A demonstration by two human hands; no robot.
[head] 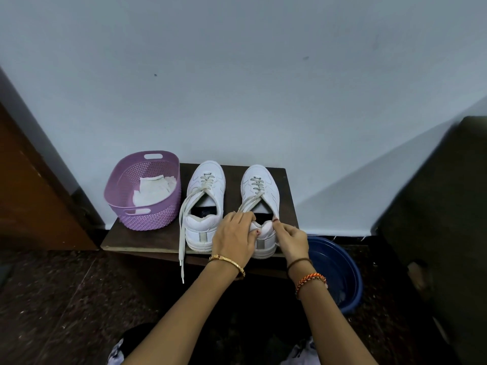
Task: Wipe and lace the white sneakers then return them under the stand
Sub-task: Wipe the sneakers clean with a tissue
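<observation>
Two white sneakers stand side by side on a low dark wooden stand (147,237), toes toward the wall. The left sneaker (204,204) is partly laced, and its loose lace ends hang over the stand's front edge. My left hand (233,238) grips the heel collar of the right sneaker (259,193), thumb on the back of the heel, with lace ends running under its fingers. My right hand (291,238) pinches the right side of that sneaker's collar.
A purple perforated basket (143,191) holding a white cloth (152,191) sits on the stand's left end. A blue basin (337,272) stands on the dark floor at the right. A wooden door is at the left, dark furniture at the right.
</observation>
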